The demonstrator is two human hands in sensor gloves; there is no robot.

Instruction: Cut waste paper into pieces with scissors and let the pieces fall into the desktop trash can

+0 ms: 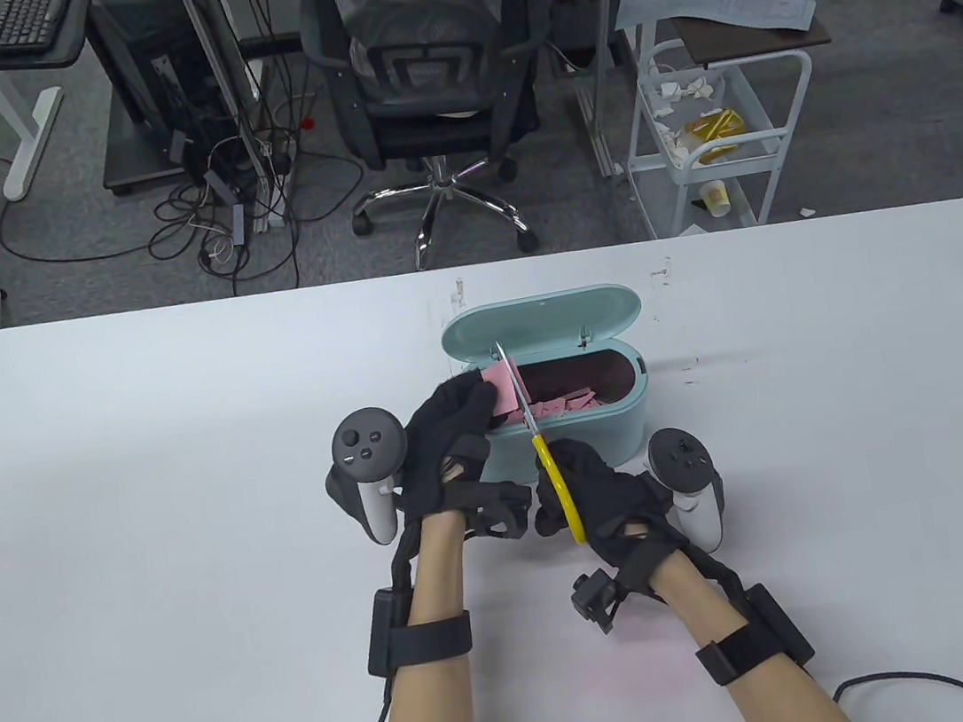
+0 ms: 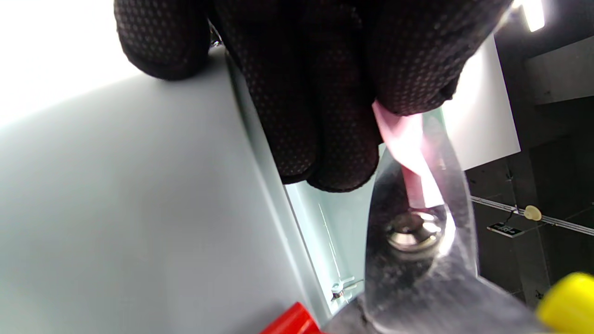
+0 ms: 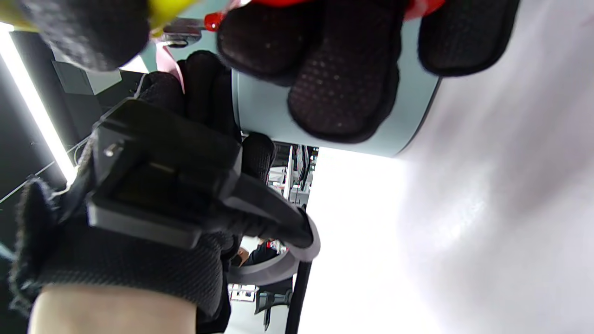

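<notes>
A pale teal desktop trash can (image 1: 626,430) stands mid-table with its lid (image 1: 544,325) tipped back. Several pink scraps (image 1: 564,406) lie inside. My left hand (image 1: 454,419) pinches a pink sheet of paper (image 1: 503,387) over the can's left end. The left wrist view shows the paper (image 2: 408,148) between the fingertips (image 2: 325,148) and running into the blades. My right hand (image 1: 594,493) grips the yellow-handled scissors (image 1: 560,484). Their steel blades (image 1: 513,379) reach up across the paper. In the right wrist view the right fingers (image 3: 341,99) curl against the can's wall (image 3: 260,106).
The white table (image 1: 149,479) spreads wide on both sides of the can. A black cable (image 1: 922,689) lies at the front right edge. Beyond the table stand an office chair (image 1: 433,81) and a white trolley (image 1: 708,123) with scraps.
</notes>
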